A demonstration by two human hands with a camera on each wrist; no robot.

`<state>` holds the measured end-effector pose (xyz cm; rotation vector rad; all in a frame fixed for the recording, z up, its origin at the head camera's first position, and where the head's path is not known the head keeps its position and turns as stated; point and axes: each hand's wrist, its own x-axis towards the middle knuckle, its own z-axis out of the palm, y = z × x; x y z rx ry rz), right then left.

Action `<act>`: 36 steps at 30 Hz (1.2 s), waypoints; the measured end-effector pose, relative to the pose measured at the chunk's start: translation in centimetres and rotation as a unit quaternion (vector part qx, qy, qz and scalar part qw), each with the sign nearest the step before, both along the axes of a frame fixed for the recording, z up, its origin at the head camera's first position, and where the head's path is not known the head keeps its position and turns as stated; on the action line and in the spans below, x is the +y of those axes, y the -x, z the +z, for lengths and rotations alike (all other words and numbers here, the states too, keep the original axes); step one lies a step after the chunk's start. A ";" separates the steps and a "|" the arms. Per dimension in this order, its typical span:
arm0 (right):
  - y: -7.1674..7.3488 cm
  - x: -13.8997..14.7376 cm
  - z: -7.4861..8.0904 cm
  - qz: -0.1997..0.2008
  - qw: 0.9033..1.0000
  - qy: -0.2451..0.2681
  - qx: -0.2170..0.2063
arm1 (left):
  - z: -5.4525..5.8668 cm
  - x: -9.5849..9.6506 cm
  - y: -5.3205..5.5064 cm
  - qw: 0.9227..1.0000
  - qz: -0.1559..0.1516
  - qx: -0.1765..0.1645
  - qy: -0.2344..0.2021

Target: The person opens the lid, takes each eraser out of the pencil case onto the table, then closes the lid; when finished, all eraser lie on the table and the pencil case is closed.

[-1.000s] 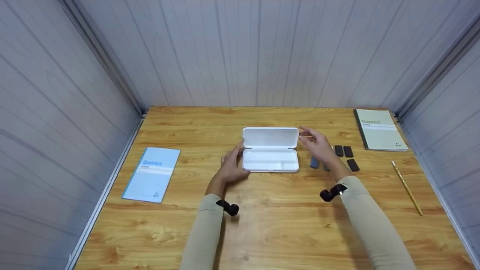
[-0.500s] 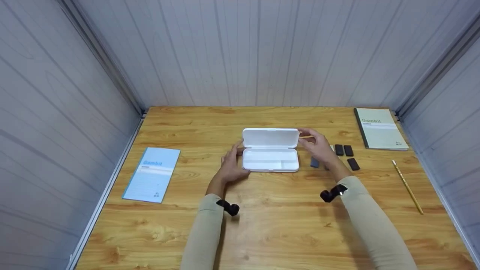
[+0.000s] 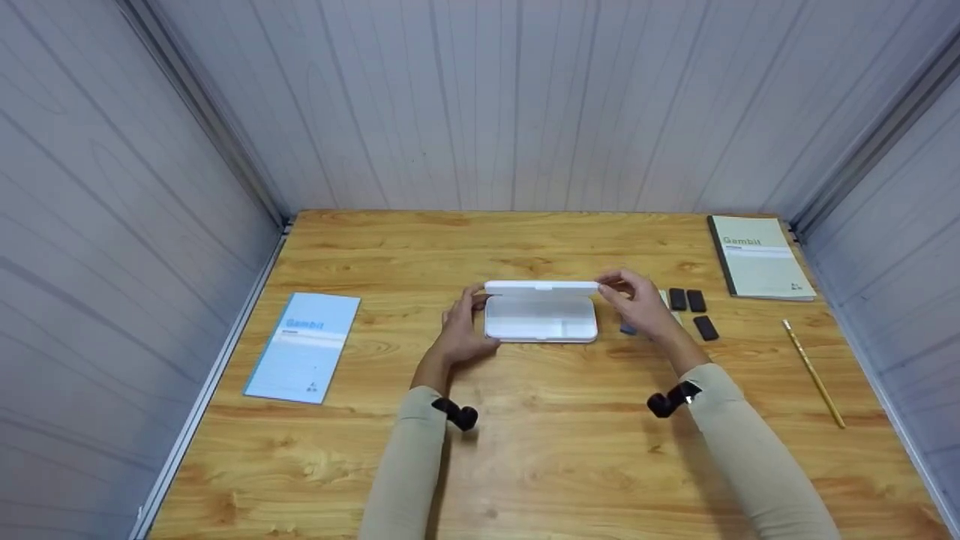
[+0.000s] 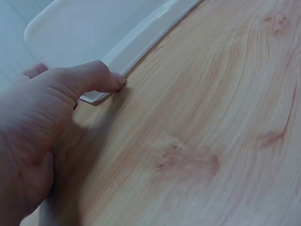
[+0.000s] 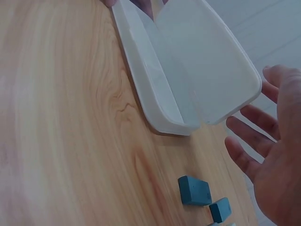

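A white pencil case [image 3: 525,321] lies in the middle of the table, its hinged lid [image 3: 517,289] tilted partway over the tray. A small divider shows at the tray's right end. My left hand [image 3: 459,334] grips the left end, thumb at the front corner and fingers behind; in the left wrist view the thumb [image 4: 110,81] presses the front edge. My right hand [image 3: 637,302] holds the lid's right corner. In the right wrist view the thumb [image 5: 277,75] is by the lid's edge [image 5: 251,89], with the fingers spread behind it.
Several dark erasers [image 3: 678,299] lie right of the case, and a blue eraser [image 3: 628,328] is partly hidden by the right hand. A pencil [image 3: 814,375] and a pale green notebook [image 3: 763,259] lie farther right. A blue notebook [image 3: 304,349] lies left. Panels [image 3: 480,105] enclose the table.
The lid has swung from nearly upright forward and down over the tray, with my right hand moving toward me alongside it. My left hand has stayed on the case's left end.
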<state>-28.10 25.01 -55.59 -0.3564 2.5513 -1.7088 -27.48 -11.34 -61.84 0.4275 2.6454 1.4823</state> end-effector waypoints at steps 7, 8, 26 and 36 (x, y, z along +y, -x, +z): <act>-0.7 0.1 -1.1 0.017 0.999 -0.033 0.015 | 0.1 0.1 -0.2 1.000 -0.007 0.002 0.006; -0.7 0.1 -1.4 0.018 0.999 -0.035 0.012 | 0.2 0.0 -0.2 1.000 -0.007 0.003 0.007; -1.3 -0.8 -3.7 0.075 0.995 -0.064 -0.009 | 0.1 -0.1 -0.3 1.000 -0.019 -0.005 0.020; -1.5 -0.8 -4.0 0.068 0.991 -0.114 -0.010 | 0.1 0.2 -0.2 0.999 -0.011 -0.011 0.027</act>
